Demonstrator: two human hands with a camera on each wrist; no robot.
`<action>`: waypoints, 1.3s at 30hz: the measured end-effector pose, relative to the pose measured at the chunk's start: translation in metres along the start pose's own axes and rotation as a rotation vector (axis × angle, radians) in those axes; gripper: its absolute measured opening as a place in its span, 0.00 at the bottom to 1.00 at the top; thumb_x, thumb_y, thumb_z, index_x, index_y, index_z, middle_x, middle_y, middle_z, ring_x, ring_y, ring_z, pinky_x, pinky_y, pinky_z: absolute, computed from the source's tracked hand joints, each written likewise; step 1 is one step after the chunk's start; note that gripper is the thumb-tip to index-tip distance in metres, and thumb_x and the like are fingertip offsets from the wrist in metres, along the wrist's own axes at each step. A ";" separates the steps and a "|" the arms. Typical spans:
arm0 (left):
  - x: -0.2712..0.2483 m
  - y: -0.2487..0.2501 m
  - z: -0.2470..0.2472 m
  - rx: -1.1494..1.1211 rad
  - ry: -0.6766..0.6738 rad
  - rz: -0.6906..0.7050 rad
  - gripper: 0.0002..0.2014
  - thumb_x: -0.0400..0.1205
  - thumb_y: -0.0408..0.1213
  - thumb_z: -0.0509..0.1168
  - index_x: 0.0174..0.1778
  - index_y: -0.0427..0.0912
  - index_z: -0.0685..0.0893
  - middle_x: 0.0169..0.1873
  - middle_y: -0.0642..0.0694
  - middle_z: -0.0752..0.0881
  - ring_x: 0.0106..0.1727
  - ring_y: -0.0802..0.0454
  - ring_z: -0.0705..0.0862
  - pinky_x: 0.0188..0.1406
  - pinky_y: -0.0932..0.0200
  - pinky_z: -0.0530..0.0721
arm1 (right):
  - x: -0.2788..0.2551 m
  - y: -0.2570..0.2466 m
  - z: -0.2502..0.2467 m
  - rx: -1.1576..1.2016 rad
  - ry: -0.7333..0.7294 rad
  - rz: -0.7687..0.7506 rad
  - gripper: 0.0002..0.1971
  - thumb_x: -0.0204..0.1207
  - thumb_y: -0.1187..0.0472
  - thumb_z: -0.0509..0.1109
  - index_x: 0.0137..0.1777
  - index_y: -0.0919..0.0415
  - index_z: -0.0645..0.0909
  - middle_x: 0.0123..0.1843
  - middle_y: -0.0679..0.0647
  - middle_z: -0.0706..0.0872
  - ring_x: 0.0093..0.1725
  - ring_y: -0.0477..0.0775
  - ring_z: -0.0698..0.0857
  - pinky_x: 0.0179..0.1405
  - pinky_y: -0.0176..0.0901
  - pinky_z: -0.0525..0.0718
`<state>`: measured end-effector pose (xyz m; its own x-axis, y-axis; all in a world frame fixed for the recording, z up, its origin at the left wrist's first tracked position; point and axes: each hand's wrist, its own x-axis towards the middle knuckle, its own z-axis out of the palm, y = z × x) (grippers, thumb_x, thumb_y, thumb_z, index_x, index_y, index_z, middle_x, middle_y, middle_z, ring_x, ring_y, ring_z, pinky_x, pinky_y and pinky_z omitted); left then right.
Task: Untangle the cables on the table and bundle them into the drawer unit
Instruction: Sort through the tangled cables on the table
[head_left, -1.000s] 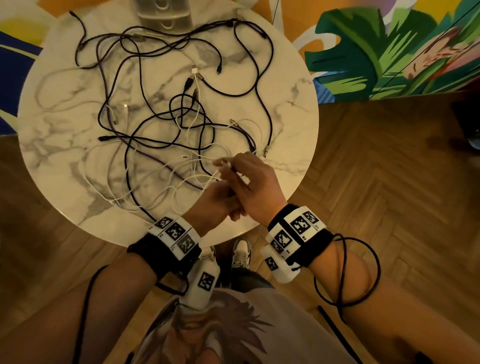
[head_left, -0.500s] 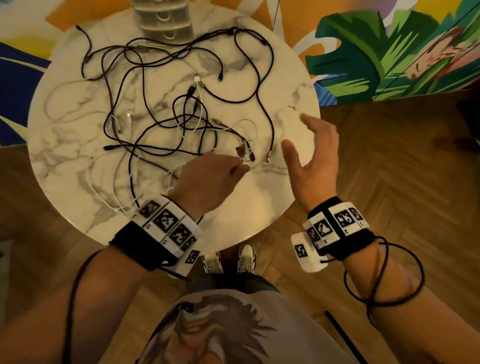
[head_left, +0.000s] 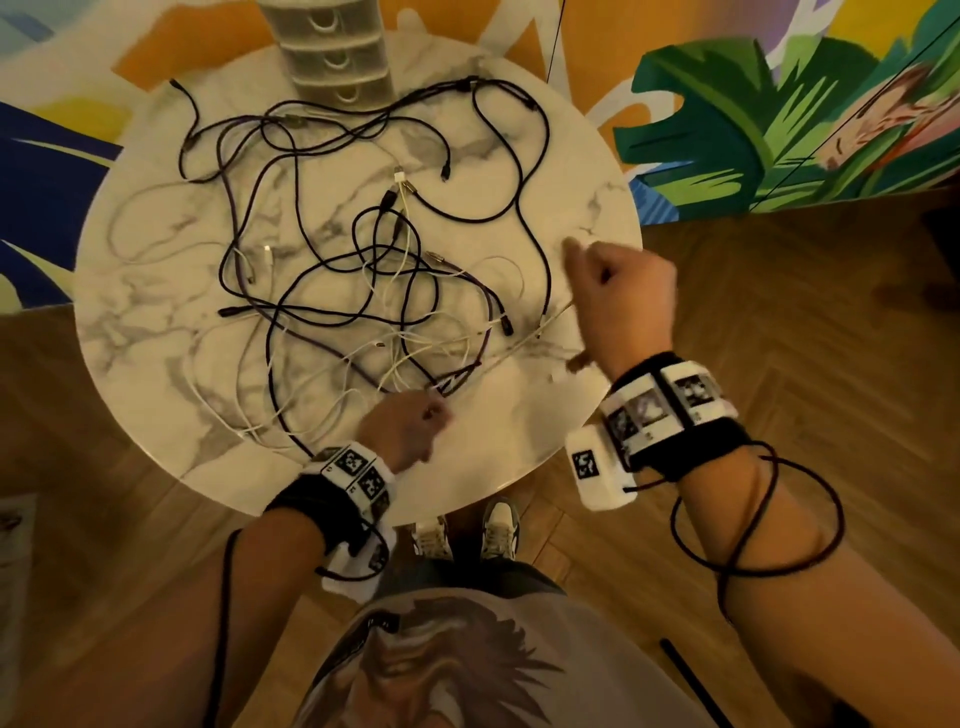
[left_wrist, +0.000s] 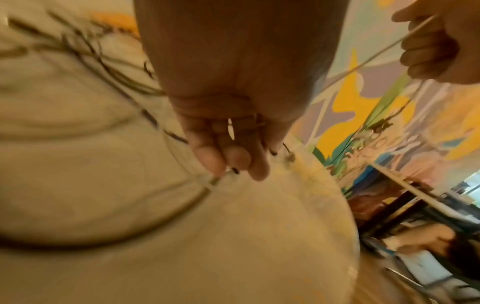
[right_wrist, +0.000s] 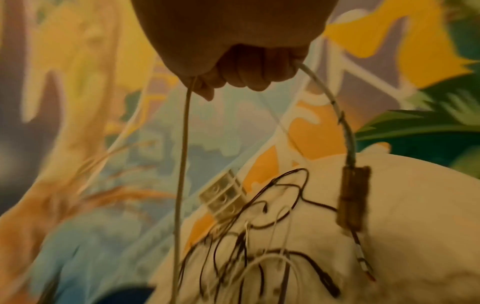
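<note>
One cable in hand: a thin white cable (head_left: 524, 349) is pulled taut between both hands, low over the near right part of the round marble-patterned desk (head_left: 130, 312).
Right hand (head_left: 621, 296): raised above the desk's right edge, fingers (right_wrist: 249, 72) clenched round the white cable, whose brown plug end (right_wrist: 351, 197) dangles below the fist.
Left hand (head_left: 405, 431): near the front edge, fingers (left_wrist: 210, 158) curled and pinching the same cable where it leaves the heap.
Tangle: black and white cables (head_left: 363, 270) lie knotted and looped across most of the desk, many crossing one another.
Drawer unit: a small translucent plastic drawer unit (head_left: 332, 47) stands at the far edge, its drawers apparently closed; whether anything is inside cannot be told.
Done so far: by the look of it, very little; no bundle is visible on the desk.
Left to do: free this white cable fully, coil it, stow it, then repeat for every remaining cable.
Risk: in my judgement, pulling hard could tighten the knots or drag neighbouring cables off the desk.
</note>
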<state>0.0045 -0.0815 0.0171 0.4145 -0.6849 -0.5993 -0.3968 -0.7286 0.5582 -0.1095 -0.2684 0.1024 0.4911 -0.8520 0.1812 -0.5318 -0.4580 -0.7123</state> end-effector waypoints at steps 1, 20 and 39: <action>0.002 -0.006 -0.011 -0.042 0.097 -0.043 0.11 0.84 0.42 0.60 0.42 0.44 0.84 0.23 0.45 0.85 0.25 0.50 0.83 0.39 0.52 0.85 | 0.009 0.009 -0.007 0.058 0.068 0.065 0.25 0.80 0.50 0.64 0.21 0.55 0.64 0.19 0.48 0.63 0.21 0.47 0.62 0.24 0.41 0.64; -0.025 0.044 -0.024 0.295 0.313 0.247 0.15 0.84 0.49 0.57 0.38 0.46 0.81 0.30 0.50 0.79 0.36 0.48 0.82 0.33 0.57 0.73 | -0.022 -0.015 0.036 -0.180 -0.551 -0.329 0.22 0.83 0.45 0.58 0.30 0.55 0.71 0.28 0.47 0.72 0.32 0.53 0.74 0.32 0.48 0.71; -0.025 0.050 -0.089 0.417 0.498 0.239 0.19 0.85 0.53 0.52 0.31 0.51 0.74 0.27 0.51 0.77 0.35 0.46 0.79 0.33 0.54 0.75 | -0.003 -0.032 0.016 0.032 -0.297 -0.361 0.18 0.83 0.47 0.55 0.62 0.56 0.80 0.57 0.54 0.81 0.57 0.51 0.79 0.55 0.43 0.75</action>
<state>0.0466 -0.1014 0.1112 0.5634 -0.8205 -0.0966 -0.7646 -0.5621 0.3153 -0.0828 -0.2468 0.1137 0.8193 -0.5282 0.2228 -0.2715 -0.6998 -0.6607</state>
